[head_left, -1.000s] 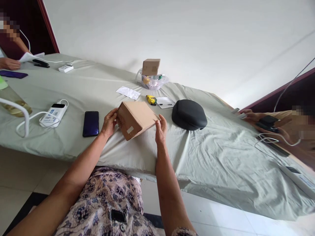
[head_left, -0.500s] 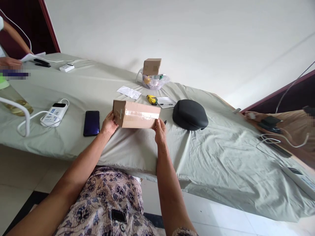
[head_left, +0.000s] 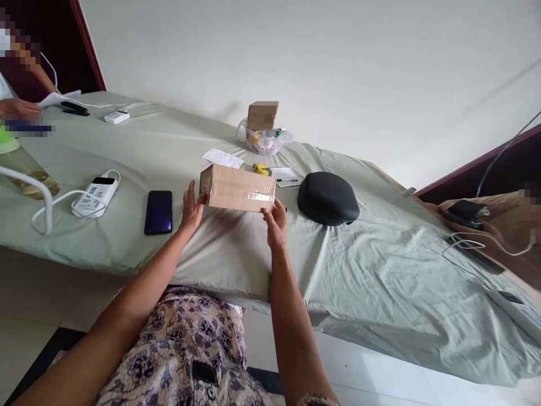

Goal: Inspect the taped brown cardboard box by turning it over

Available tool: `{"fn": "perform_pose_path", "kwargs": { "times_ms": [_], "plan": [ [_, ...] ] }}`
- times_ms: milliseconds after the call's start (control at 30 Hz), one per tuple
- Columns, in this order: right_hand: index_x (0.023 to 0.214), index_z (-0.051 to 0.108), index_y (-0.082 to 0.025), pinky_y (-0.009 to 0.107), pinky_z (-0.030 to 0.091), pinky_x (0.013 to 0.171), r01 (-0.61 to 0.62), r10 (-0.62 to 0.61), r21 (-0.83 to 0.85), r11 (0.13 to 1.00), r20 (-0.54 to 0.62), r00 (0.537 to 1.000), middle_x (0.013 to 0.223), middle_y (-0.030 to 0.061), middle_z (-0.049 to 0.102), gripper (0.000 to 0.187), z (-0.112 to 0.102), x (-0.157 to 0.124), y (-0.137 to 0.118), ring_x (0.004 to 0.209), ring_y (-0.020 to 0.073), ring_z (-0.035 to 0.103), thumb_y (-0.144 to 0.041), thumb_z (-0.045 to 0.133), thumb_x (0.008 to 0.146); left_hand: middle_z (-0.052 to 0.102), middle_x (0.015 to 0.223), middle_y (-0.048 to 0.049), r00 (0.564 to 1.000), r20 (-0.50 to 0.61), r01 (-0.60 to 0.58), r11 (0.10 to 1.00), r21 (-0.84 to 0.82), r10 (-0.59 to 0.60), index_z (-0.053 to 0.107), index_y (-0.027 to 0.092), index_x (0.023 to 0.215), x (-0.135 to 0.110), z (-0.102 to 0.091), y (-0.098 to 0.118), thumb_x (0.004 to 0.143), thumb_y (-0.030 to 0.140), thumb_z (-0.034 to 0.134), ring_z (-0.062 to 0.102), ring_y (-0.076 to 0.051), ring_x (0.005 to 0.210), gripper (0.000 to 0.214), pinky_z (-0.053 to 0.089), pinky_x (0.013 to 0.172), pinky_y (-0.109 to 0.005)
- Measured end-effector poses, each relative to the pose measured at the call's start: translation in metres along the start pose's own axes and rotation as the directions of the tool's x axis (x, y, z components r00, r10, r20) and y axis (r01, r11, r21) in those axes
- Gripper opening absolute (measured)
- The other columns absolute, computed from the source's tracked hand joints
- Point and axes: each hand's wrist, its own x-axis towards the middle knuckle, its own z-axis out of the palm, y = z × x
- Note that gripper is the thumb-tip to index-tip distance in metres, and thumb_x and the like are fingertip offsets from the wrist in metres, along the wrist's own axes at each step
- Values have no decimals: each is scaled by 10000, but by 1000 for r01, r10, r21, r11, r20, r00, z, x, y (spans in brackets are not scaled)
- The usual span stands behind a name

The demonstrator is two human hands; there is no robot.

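A long cardboard box with shiny clear tape is tilted in front of me over the cloth-covered table. My right hand grips its right end, thumb at the lower edge and fingers at the end face. At the left end, my left hand has its fingers stretched up and apart from the box, with the thumb by the lower corner. A black phone lies left of my left hand. Right of my right hand sits a black rounded case. Behind the box lie a yellow tool and a white paper.
A clear basket with a smaller cardboard box stands by the wall. A white power bank and a bottle are on the left. Another person's hand is at far left; someone at right holds a black device.
The box has turned, showing more of its broad face, and shifted slightly right and up. My left fingers have come off its end and spread; my right hand has changed its hold.
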Motion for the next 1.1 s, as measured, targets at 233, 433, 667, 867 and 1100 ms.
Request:
{"fn": "perform_pose_path", "kwargs": {
  "times_ms": [233,433,667,867,1100],
  "plan": [
    [1245,596,-211,291,492,725,42,-50,-159,986,-44,998,1138,103,677,631,1,-1,10,1013,224,636,-609,731,775,681,1058,-121,998,-20,53,994,-92,-55,668,186,1081,-4,-1,12,934,729,401,672,-248,1012,622,584,815,-355],
    [1405,489,-206,356,545,778,131,-173,-366,921,-84,981,1269,153,611,800,8,-5,15,1084,266,624,-705,655,803,612,1350,-152,993,107,-45,996,-79,53,515,201,1363,-15,5,26,817,770,596,600,-302,1255,792,538,1019,-432],
    [1590,194,-155,610,459,1049,174,-342,-740,650,-81,936,1474,277,439,1108,37,-20,13,1362,422,459,-838,569,802,457,1517,-222,988,6,-155,967,202,157,326,194,1499,-45,30,28,646,616,874,468,-366,1431,1099,443,1167,-509],
    [1599,182,-179,658,416,1074,121,-315,-765,633,-111,943,1473,267,458,1133,42,-23,10,1376,440,453,-820,629,778,476,1512,-221,985,-8,-168,955,243,175,325,190,1489,-43,33,22,757,491,829,489,-346,1422,938,457,1160,-485],
    [1592,230,-198,527,521,999,193,-319,-602,775,-109,941,1486,225,470,1061,27,-13,24,1328,366,522,-744,673,796,458,1544,-189,995,-9,-100,981,166,103,325,211,1508,-38,25,28,762,423,820,467,-336,1439,919,432,1185,-487]
  ]
}}
